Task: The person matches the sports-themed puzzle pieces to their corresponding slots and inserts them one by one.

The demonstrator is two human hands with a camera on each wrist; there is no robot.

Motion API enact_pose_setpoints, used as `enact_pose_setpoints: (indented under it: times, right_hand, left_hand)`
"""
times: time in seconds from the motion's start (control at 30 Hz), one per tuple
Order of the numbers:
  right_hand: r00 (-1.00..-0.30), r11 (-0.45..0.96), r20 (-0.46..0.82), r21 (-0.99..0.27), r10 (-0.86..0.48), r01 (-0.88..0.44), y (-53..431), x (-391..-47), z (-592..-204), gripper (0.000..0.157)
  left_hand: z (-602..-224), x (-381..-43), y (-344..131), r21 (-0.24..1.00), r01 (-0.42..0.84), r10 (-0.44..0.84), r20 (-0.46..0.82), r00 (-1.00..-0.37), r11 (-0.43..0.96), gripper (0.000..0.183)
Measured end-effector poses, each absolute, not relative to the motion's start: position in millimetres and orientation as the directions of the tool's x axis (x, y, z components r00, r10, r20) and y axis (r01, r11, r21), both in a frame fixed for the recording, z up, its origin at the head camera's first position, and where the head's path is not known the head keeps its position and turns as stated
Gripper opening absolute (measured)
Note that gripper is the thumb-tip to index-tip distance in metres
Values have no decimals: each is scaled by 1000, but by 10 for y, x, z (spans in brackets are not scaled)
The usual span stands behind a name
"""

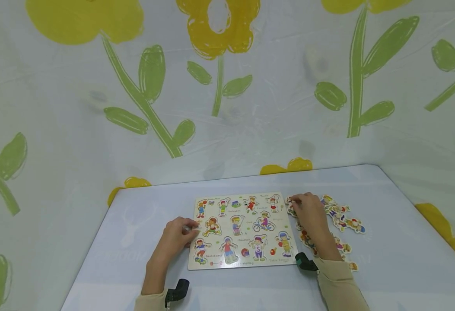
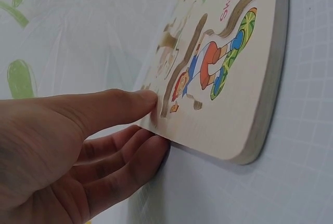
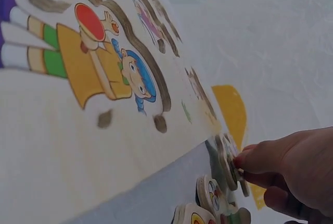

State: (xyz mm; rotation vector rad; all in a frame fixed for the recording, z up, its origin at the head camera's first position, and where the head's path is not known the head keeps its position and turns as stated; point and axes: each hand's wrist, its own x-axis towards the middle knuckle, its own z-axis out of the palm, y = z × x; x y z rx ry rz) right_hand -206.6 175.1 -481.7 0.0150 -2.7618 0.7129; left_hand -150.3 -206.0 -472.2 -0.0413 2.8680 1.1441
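Note:
A wooden puzzle board [image 1: 246, 268] with cut-out recesses picturing children at sports lies on the table. At its left edge, my left hand [image 1: 176, 236] grips the board, thumb [image 2: 130, 104] over the top face and fingers [image 2: 132, 169] curled at the side. Off the board's right edge, my right hand [image 1: 310, 216] pinches a wooden puzzle piece [image 3: 228, 161] between thumb and fingers. The piece stands tilted on edge in the right wrist view, its picture mostly hidden. More loose puzzle pieces [image 1: 340, 216] lie around and under the right forearm.
The white table [image 1: 134, 250] carries the board and the loose pieces. Behind it hangs a pale sheet [image 1: 270, 121] printed with yellow flowers and green leaves. Black wrist cameras [image 1: 177, 290] sit on both forearms. Other pieces [image 3: 208, 193] lie close below the right fingers.

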Motion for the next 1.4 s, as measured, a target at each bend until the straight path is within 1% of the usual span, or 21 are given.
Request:
enact_pose_setpoints:
  times: [0.13,0.27,0.57,0.67,0.8,1.0,1.27,1.4]
  right_hand:
    - [-949,883,312,-457,45,-109,1711,-2056,-4798,18]
    - [-948,884,318,-441,-10,-157,1613,-2036,-4791,18]
    - [-933,897,337,-364,-126,-253,1151,-1917,-4751,12]
    - [-926,880,343,-376,-159,-290,1002,-1860,-4743,11]
    - [-930,865,318,-397,-185,-308,834,-1777,-4763,11]
    - [-914,845,323,-389,-247,-366,672,-1702,-4795,11]
    - [-912,837,321,-400,-254,-374,575,-1650,-4759,10]
    - [-904,849,329,-361,-272,-386,522,-1627,-4749,11]
  left_hand:
    - [-4718,-1508,-2062,684,-42,-5,-56,-998,728,19]
    - [-4719,-1514,-2062,684,-42,-2,-59,-998,729,19]
    - [-4727,-1500,-2081,680,-53,-14,-62,-998,732,19]
    - [-4737,-1491,-2087,684,-49,-13,-58,-998,728,19]
    - [-4760,-1490,-2091,690,-29,4,-47,-999,724,20]
    - [-4764,-1489,-2083,680,-29,3,-47,-999,733,20]
    - [-4754,-1498,-2076,677,-27,0,-40,-999,736,19]
    - [-4745,-1499,-2075,675,-24,0,-35,-999,738,20]
